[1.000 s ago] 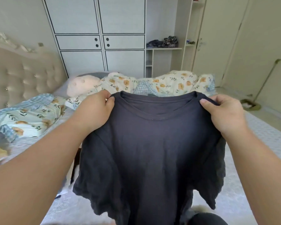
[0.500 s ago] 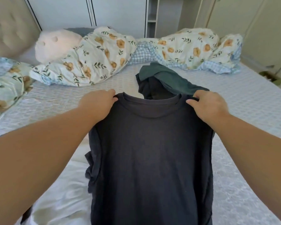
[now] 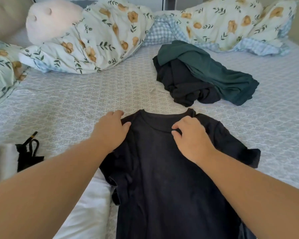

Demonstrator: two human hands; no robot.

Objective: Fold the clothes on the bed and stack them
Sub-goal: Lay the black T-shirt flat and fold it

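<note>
A dark navy T-shirt [image 3: 162, 178] lies flat and face up on the bed, collar pointing away from me. My left hand [image 3: 110, 131] is at its left shoulder, thumb on the cloth and fingers past the edge, pinching it. My right hand [image 3: 192, 138] rests on top of the shirt just right of the collar, fingers apart and slightly curled. Beyond the collar is a loose heap of a dark garment [image 3: 185, 83] with a teal garment [image 3: 214, 71] draped over it. The right sleeve is spread out; the left sleeve is bunched under my forearm.
A floral duvet [image 3: 97, 38] and a pale plush toy [image 3: 48, 19] lie along the far side of the bed. A white cloth [image 3: 86, 213] sits under the shirt's left side. A black garment with a cord [image 3: 28, 154] is at the left. The patterned sheet [image 3: 72, 104] is bare in the middle.
The shirt went from hanging in the air to lying flat on the bed. Both hands came down with it, and my right hand moved from the shoulder toward the collar.
</note>
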